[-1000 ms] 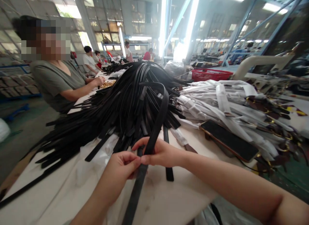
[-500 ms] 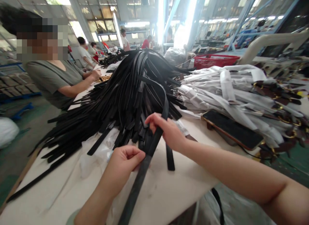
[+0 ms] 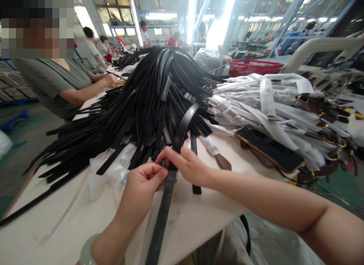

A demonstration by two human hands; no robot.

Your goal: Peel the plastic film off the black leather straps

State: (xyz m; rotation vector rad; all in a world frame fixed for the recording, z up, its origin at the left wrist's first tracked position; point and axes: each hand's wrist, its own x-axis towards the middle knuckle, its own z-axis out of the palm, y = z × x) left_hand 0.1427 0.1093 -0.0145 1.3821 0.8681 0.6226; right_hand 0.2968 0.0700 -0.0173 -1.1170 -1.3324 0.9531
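Note:
A long black strap [image 3: 165, 204] runs from the pile down toward the bottom edge of the view. My right hand [image 3: 189, 164] is wrapped round it at the front of the pile. Just to the left, my left hand [image 3: 148, 181] is closed in a pinch at the strap's edge, its thumb and forefinger pressed together. The fingertips of both hands almost meet. Behind them rises a large heap of black straps [image 3: 142, 105], with loose ends hanging over the pale table [image 3: 210, 215].
White-wrapped straps [image 3: 256, 105] with brown ends and gold buckles lie at the right, beside a phone [image 3: 270, 149]. A red basket [image 3: 253, 67] stands behind. A person in grey [image 3: 62, 82] works at the left. Clear plastic [image 3: 105, 174] lies left of my hands.
My right hand has moved down and left along the strap, nearer my left hand. The strap's upper loop now lies lower. The view has shifted slightly, and the co-worker's hands now hold a dark strip.

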